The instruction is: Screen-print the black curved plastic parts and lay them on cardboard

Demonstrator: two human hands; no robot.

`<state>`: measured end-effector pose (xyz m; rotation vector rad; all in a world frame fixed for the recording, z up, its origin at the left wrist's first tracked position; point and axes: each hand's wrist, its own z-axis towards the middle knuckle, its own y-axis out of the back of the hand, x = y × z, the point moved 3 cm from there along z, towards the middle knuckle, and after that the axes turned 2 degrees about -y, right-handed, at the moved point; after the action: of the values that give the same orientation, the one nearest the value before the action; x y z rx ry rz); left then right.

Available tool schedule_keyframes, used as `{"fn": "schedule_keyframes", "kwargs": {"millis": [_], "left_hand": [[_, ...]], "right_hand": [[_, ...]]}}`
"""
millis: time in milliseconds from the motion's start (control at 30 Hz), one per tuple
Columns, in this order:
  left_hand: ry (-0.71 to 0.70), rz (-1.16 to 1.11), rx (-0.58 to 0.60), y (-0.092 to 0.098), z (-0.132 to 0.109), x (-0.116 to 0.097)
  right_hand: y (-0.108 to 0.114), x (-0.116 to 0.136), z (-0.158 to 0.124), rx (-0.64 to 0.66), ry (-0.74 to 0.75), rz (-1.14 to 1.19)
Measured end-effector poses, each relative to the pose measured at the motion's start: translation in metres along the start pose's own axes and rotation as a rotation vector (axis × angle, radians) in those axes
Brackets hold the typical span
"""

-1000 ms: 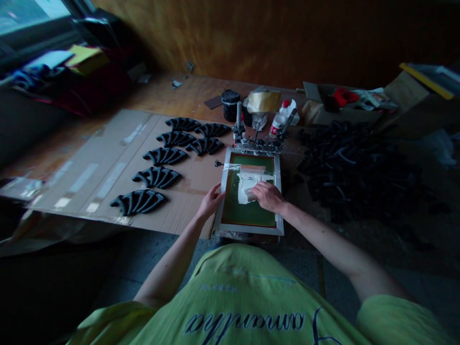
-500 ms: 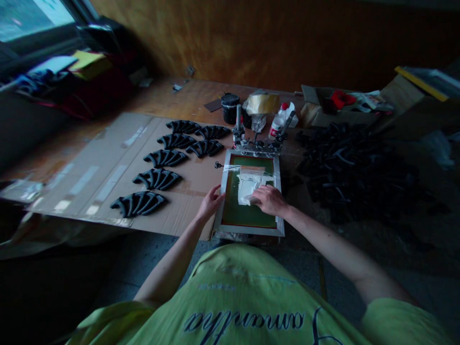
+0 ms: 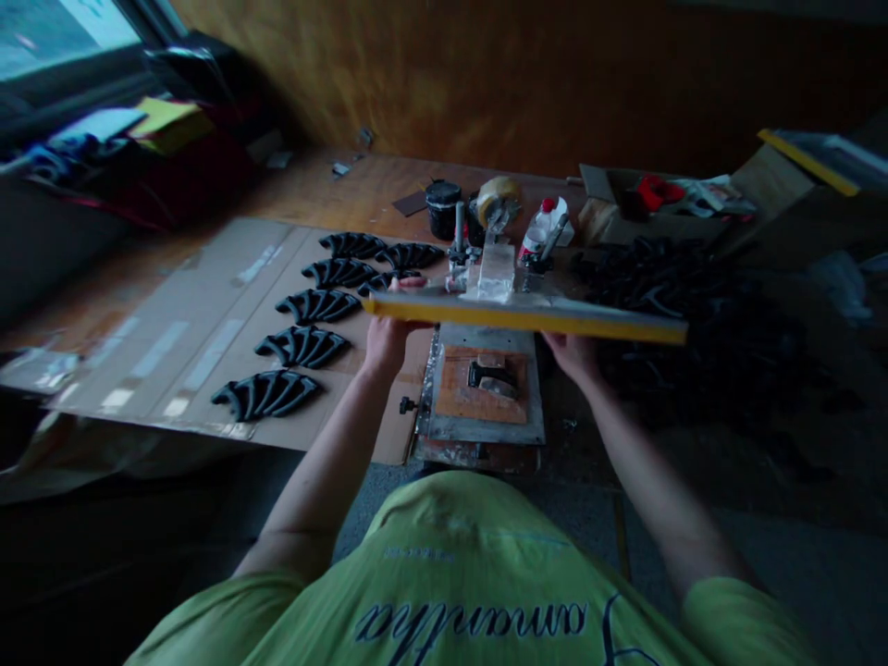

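The printing screen frame [image 3: 527,319] is tilted up on its hinge clamps [image 3: 462,259], so I see its yellow front edge side-on. My left hand [image 3: 385,340] grips the frame's left front corner, thumb on top. My right hand [image 3: 573,356] holds the frame from below near its right side, with the fingertips hidden behind the edge. Under the raised frame lies the metal base plate [image 3: 486,430] with an orange board [image 3: 458,393], and a small black part [image 3: 491,375] sits on that board.
Several black fan-shaped parts [image 3: 302,344] lie in rows on flat cardboard [image 3: 173,314] to the left. A big pile of black parts [image 3: 694,305] is on the right. Behind the press stand a black jar [image 3: 442,205], a tape roll [image 3: 500,194] and a bottle [image 3: 539,231].
The frame lay flat with my right hand pressing on the white ink patch and my left at its edge. Now both hands have swung the frame up, uncovering the base and the black part.
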<state>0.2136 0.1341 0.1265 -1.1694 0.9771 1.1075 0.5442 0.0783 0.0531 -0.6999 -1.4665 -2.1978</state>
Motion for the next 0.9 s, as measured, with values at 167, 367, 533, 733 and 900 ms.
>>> {"fn": "schedule_keyframes", "kwargs": {"millis": [167, 367, 533, 733, 900], "left_hand": [[-0.05, -0.078, -0.041, -0.02, 0.019, -0.008], [0.637, 0.045, 0.215, -0.041, -0.099, 0.075], [0.785, -0.088, 0.116, -0.042, -0.145, 0.114], [0.587, 0.741, 0.103, 0.044, -0.077, 0.117], [0.601, 1.469, 0.118, 0.108, -0.06, 0.136]], "right_hand": [[-0.069, 0.032, -0.059, 0.331, 0.057, -0.348], [-0.08, 0.067, -0.082, 0.282, -0.106, -0.273], [-0.087, 0.099, -0.106, 0.27, 0.189, 0.041], [-0.04, -0.03, -0.043, 0.038, -0.454, 0.084], [-0.03, -0.12, -0.028, -0.047, -0.844, 0.178]]}}
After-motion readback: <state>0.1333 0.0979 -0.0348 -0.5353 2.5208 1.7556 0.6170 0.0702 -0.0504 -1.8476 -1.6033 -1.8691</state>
